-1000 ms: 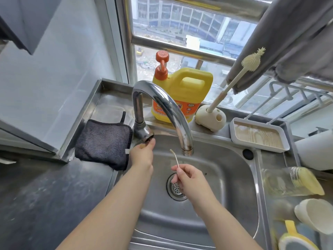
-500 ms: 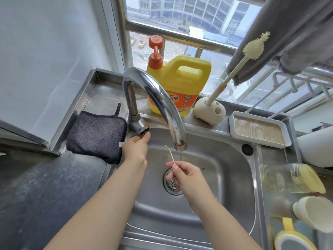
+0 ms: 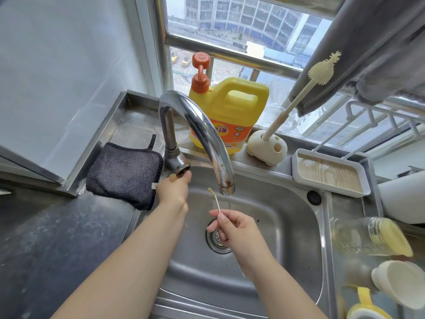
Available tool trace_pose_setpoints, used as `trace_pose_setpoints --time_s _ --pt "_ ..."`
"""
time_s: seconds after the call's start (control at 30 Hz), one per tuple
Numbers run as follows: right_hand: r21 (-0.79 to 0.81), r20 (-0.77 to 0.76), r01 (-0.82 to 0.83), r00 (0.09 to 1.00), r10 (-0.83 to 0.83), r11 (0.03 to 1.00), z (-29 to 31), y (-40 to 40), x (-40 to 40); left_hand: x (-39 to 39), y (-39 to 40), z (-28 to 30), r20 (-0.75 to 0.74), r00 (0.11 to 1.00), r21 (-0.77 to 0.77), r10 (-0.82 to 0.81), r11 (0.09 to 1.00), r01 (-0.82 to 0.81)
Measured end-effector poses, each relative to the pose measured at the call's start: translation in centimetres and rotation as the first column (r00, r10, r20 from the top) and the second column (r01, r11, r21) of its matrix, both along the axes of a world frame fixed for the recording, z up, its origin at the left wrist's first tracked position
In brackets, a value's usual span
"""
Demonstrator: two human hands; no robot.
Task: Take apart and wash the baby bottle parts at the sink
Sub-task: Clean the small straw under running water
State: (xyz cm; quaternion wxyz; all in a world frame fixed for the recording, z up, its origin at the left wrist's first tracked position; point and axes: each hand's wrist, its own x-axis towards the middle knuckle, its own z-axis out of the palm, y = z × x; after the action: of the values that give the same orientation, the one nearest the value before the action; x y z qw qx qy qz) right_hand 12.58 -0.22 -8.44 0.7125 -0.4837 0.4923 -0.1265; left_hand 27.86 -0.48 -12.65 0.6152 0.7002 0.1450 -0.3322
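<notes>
1. Where the dark counter (image 3: 50, 245) meets the window wall, a steel sink (image 3: 271, 217) sits under a curved tap (image 3: 202, 132), its drain strainer (image 3: 217, 239) in the basin floor.
2. The left hand (image 3: 173, 192) curls its fingers round the tap handle (image 3: 180, 169).
3. The right hand (image 3: 236, 229) pinches a thin straw brush (image 3: 214, 200) upright, tip just beside the spout.
4. A clear baby bottle (image 3: 368, 236) lies right of the sink, near cream bottle parts (image 3: 400, 284).
5. Behind stand a yellow detergent jug (image 3: 234, 111), a brush holder (image 3: 268, 148) and a tray (image 3: 328, 173); a dark cloth (image 3: 124, 171) lies left.
</notes>
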Motion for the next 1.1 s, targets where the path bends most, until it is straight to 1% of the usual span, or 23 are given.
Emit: trace_pose_setpoints --time_s 0.17,0.47,0.63,0.9,1.1 --pt "0.000 0.007 0.007 1.000 -0.007 1.000 0.0 0.0 0.0 0.2 -0.2 -0.2 -0.043 0.999 -0.025 0.031 0.999 -0.032" --pt "0.007 0.017 0.016 1.000 -0.016 1.000 0.2 0.2 -0.4 0.1 -0.2 -0.2 -0.048 0.997 -0.049 0.056 0.997 -0.058" --pt "-0.005 0.022 0.018 1.000 -0.018 1.000 0.4 0.3 -0.5 0.0 -0.1 -0.3 -0.022 1.000 -0.030 0.016 0.999 -0.017" --pt "-0.018 0.007 0.007 1.000 -0.007 1.000 0.5 0.7 -1.0 0.4 -0.4 -0.9 -0.051 0.998 -0.023 0.034 0.999 -0.035" --pt "-0.023 0.028 0.013 1.000 -0.013 1.000 1.1 0.8 -1.4 0.6 -0.4 -1.0 -0.070 0.997 -0.004 0.017 1.000 -0.017"
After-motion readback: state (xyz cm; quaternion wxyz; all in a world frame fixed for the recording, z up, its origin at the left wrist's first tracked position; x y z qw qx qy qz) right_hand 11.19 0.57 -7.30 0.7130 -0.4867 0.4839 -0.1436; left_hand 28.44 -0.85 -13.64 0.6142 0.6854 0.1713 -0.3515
